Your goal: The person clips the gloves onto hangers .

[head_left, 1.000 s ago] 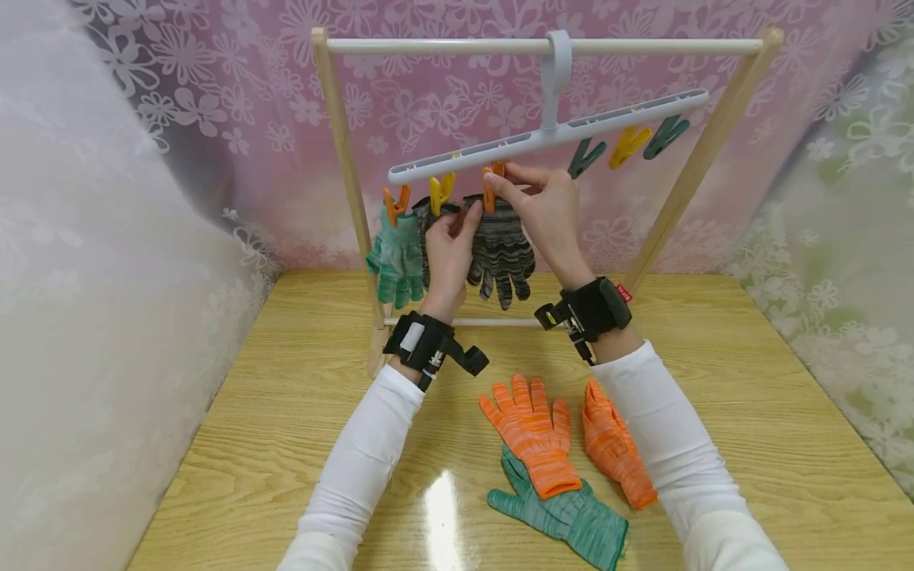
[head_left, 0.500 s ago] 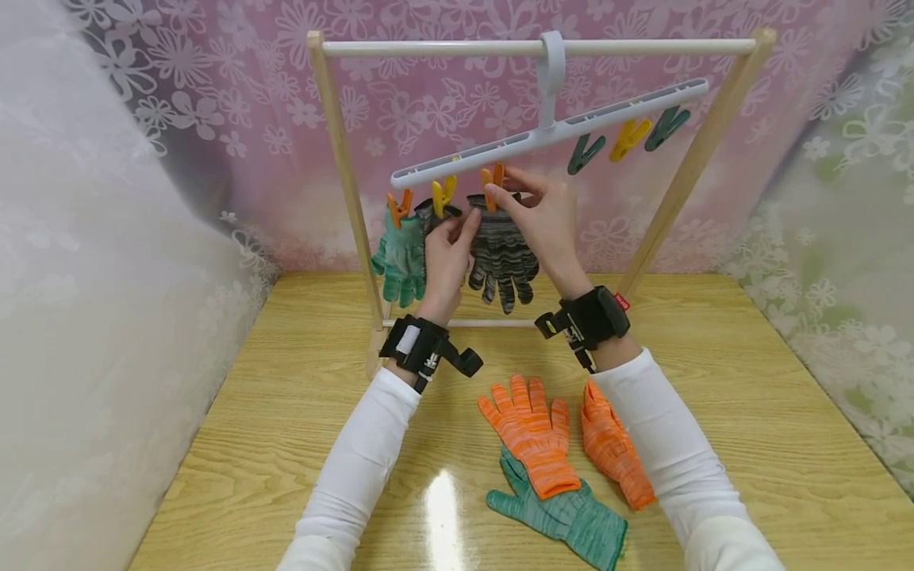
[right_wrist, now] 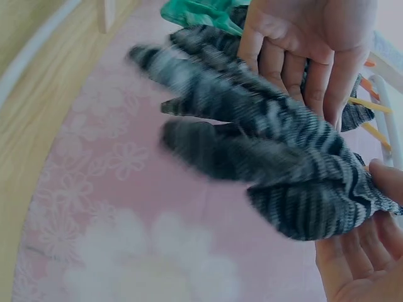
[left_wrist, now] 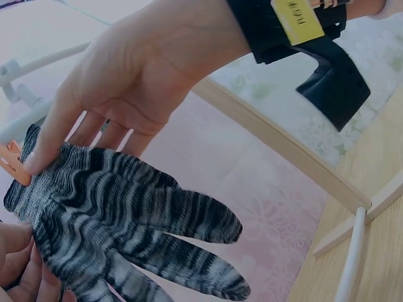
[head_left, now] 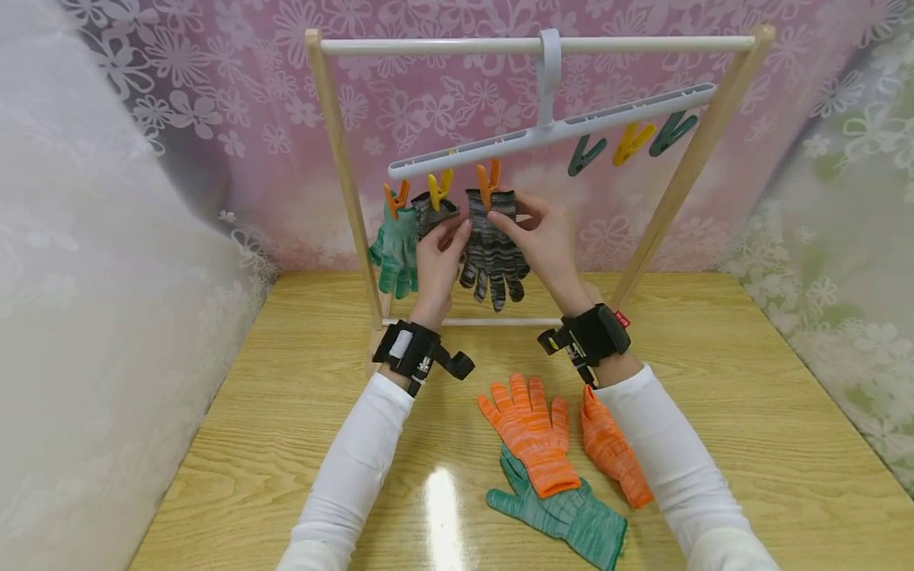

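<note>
A black-and-grey knit glove (head_left: 495,258) hangs fingers down from an orange clothespin (head_left: 489,184) that bites its cuff. My left hand (head_left: 438,268) pinches the cuff's left edge. On the right edge, my right hand (head_left: 551,244) holds the cuff with its thumb in front and fingers behind, as the left wrist view shows at the cuff (left_wrist: 44,163). Partly behind my left hand hangs another black-and-grey glove (head_left: 431,222) under a yellow clothespin (head_left: 439,192). Farther left, a green glove (head_left: 397,252) hangs from an orange clothespin (head_left: 396,201).
The grey hanger (head_left: 500,146) tilts down to the left on a wooden rack (head_left: 336,143). A yellow clothespin (head_left: 632,145) and two dark green ones hang at its right. On the table lie an orange glove (head_left: 531,436) over a green glove (head_left: 578,523), and another orange glove (head_left: 612,448).
My right hand has let go of the orange clothespin and moved down to the cuff's right edge. The clothespin now stays on the cuff. My left hand has shifted slightly down and left.
</note>
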Demonstrator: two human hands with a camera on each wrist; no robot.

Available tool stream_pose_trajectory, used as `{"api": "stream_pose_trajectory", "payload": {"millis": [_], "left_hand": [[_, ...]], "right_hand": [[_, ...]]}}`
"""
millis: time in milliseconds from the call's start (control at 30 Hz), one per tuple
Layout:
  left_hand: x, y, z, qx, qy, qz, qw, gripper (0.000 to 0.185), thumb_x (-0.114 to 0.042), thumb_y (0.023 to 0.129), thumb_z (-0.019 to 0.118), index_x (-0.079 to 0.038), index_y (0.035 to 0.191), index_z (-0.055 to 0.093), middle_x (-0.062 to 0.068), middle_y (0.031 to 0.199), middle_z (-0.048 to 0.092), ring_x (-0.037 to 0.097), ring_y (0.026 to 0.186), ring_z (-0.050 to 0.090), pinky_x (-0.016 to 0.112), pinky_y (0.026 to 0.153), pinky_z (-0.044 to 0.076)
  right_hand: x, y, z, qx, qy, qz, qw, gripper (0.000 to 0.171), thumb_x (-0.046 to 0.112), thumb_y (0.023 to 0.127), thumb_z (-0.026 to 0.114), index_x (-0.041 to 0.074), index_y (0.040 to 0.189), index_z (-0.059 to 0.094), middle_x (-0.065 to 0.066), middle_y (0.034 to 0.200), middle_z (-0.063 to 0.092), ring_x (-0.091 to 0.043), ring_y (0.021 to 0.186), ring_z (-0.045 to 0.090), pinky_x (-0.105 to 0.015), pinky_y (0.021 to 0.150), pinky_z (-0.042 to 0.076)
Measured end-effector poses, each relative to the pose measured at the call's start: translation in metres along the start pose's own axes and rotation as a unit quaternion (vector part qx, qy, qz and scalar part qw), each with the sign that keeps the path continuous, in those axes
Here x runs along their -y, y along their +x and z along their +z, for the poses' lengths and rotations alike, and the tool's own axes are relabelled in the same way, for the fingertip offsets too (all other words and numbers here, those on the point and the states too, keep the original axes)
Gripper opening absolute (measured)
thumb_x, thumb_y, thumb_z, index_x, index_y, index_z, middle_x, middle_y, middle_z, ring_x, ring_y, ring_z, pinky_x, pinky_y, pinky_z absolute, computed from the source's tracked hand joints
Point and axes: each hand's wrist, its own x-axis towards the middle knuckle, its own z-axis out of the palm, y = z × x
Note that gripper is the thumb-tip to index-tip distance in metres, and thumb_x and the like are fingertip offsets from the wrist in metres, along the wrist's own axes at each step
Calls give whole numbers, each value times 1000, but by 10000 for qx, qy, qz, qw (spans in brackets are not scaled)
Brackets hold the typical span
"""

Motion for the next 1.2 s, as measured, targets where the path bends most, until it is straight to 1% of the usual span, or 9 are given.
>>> {"api": "stream_pose_trajectory", "payload": {"millis": [200,300,333,433,600,667,833,1000,1200], "left_hand": [[6,-2,-6,-90,-49,-1,9999,33,-25,106,56,-5,131,67,13,127,68,21,113,64,35,99,53],[8,-3,-11,-116,-190,1,9998,32,-24,107,54,-3,126,69,15,120,69,27,109,65,41,100,52],[8,-3,-13,-118,-232,-1,9997,32,-24,108,54,-3,125,70,15,119,70,29,108,65,42,100,51],[10,-3,-20,-174,-348,-24,9992,32,-24,108,52,-1,123,70,14,114,70,33,108,64,49,101,49],[11,-5,-29,-224,-486,-119,9985,34,-26,109,51,0,119,70,5,105,69,26,101,65,51,102,48],[11,-7,-31,-194,-534,-195,9982,35,-28,109,51,0,116,71,1,101,69,24,97,65,53,102,48],[12,-12,-32,-32,-504,-219,9985,35,-28,108,52,1,110,71,-2,93,68,27,90,65,57,99,49],[9,-19,-30,130,-441,-158,9988,34,-27,108,53,1,107,72,-2,91,68,34,91,65,58,96,50],[-5,-26,-19,412,-298,-49,9987,34,-27,108,54,1,107,72,-3,90,68,26,86,67,44,88,57]], "right_hand": [[-10,-10,1,135,-147,178,9996,44,22,93,77,6,134,67,-18,122,70,-32,100,69,-34,85,57],[-23,-14,0,212,-72,344,9992,49,34,92,77,15,136,66,-13,127,68,-29,102,66,-34,87,54],[-47,-11,2,249,161,305,9991,54,42,90,77,20,138,65,-9,129,68,-24,101,66,-29,85,53],[-65,-12,0,293,187,380,9987,56,52,87,76,28,136,66,-3,130,67,-21,97,66,-35,86,55],[-58,-22,-5,323,-214,660,9971,54,43,89,78,20,137,66,-10,134,65,-31,98,67,-42,86,56],[-78,-24,-2,371,2,657,9971,61,50,87,78,21,139,64,-7,136,64,-26,99,67,-39,86,56],[-74,-36,-4,469,108,735,9961,61,51,87,76,21,138,65,-6,134,65,-25,101,67,-38,89,55],[-49,-49,-10,465,-344,730,9957,46,29,93,77,10,134,68,-15,124,70,-33,100,69,-44,84,57],[-48,-60,-13,482,-533,898,9934,43,29,92,78,9,129,71,-15,117,71,-32,96,70,-43,80,58]]}}
